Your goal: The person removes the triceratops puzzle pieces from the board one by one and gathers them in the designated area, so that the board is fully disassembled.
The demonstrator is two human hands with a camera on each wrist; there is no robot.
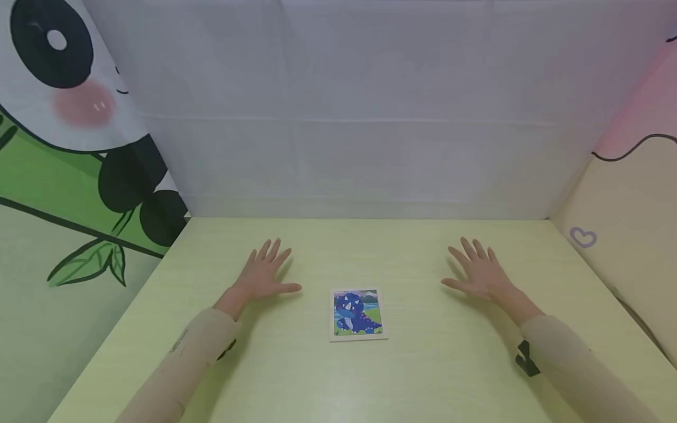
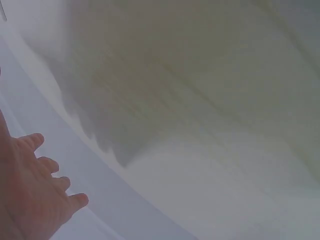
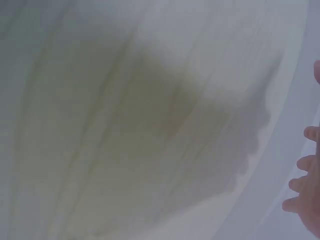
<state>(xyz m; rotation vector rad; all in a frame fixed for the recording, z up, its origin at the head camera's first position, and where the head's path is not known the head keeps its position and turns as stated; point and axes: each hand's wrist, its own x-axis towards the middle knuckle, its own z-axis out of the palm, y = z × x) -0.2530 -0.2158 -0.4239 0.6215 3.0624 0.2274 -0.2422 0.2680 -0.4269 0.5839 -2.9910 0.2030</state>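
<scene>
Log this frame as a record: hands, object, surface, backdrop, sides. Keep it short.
left hand: over table, fingers spread, holding nothing
right hand: same
object: blue triceratops picture panel, flat between hands, touching neither
surface: pale wood-grain table
backdrop: creased pale sheet
left side: cartoon panel
right side: purple heart outline

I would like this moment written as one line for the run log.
left hand: spread, holds nothing | right hand: spread, holds nothing | dinosaur picture: on table, between both hands, untouched

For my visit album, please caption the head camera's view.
Left hand and right hand, fingers spread, flank a blue dinosaur picture on a pale table.
</scene>
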